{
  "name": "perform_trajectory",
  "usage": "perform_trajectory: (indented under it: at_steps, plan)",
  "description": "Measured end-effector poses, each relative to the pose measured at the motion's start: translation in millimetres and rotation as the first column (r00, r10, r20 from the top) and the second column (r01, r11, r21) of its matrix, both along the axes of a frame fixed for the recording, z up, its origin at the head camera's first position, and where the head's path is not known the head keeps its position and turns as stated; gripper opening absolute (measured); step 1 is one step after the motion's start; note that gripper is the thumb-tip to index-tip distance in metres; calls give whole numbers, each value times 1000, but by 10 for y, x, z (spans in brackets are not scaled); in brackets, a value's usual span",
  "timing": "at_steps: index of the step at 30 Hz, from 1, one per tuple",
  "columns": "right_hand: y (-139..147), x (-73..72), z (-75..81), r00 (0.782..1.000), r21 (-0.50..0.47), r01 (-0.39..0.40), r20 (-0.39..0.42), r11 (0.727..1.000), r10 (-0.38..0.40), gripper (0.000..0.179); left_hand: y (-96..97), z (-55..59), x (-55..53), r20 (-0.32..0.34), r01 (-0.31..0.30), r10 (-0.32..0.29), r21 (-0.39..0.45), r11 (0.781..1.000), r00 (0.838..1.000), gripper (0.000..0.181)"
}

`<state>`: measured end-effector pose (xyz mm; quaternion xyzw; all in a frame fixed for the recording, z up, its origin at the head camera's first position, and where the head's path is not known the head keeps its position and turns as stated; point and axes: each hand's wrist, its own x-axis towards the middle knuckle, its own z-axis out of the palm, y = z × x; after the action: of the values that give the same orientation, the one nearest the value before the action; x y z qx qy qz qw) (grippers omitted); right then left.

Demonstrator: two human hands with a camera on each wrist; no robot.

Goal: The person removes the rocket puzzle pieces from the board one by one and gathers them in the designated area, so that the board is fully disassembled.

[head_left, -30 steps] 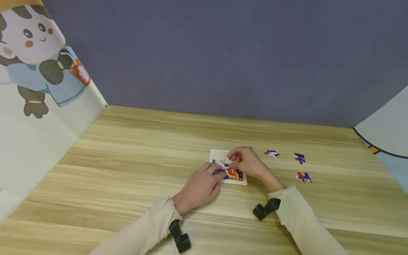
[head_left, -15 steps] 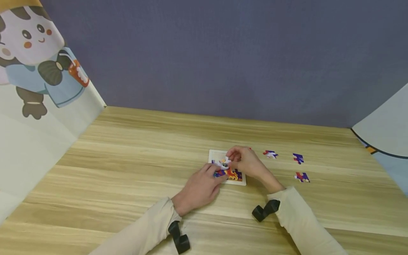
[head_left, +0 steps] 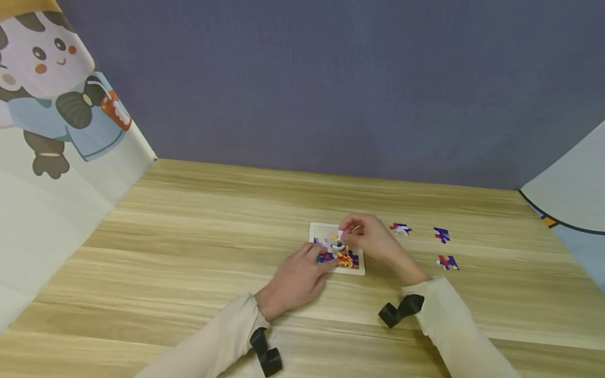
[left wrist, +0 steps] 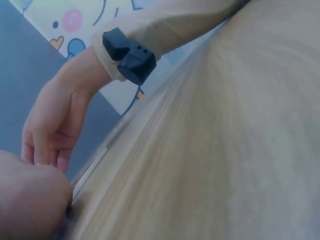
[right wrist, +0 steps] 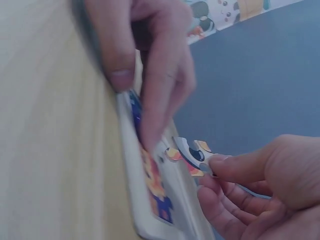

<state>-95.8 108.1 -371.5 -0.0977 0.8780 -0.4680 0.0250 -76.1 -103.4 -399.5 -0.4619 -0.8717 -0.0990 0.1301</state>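
Observation:
A white-rimmed puzzle tray (head_left: 362, 266) lies on the table with joined pieces of a purple, orange and yellow picture (right wrist: 152, 175) in its near part. My left hand (head_left: 296, 275) rests its fingers on these pieces, its thumb near the tray's rim in the right wrist view. Above the tray, my right hand (head_left: 375, 240) pinches a puzzle piece (right wrist: 194, 156) with a printed eye between thumb and fingers. The piece is tilted and looks raised off the tray; whether its lower edge touches anything I cannot tell. The left wrist view shows the right hand (left wrist: 57, 120) but hides the piece.
Right of the tray lie three loose puzzle pieces: a white and red one (head_left: 401, 229), a purple one (head_left: 442, 234) and a red and purple one (head_left: 447, 262). A dark wall (head_left: 331, 89) stands behind the wooden table (head_left: 212, 220).
My right hand has shifted slightly right and up, still pinching the piece. It now covers the red scrap that showed beside it earlier. The left hand has barely moved.

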Motion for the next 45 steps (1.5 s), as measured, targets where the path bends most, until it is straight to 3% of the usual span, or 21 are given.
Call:
perform_trajectory:
  at_steps: [19, 29, 36, 45]
  plan:
    - [522, 211, 159, 990, 64, 114, 78, 991, -118, 21, 0, 4, 0, 71, -16, 14, 27, 1000, 997, 32]
    - [740, 328, 53, 991, 88, 121, 53, 989, -126, 21, 0, 9, 7, 86, -21, 18, 31, 999, 996, 33]
    - [910, 441, 12, 983, 50, 139, 118, 989, -144, 25, 7, 7, 11, 88, -15, 12, 34, 999, 996, 33]
    - [1062, 455, -16, 985, 28, 116, 124, 993, -119, 25, 3, -8, 7, 73, -19, 16, 29, 999, 997, 32]
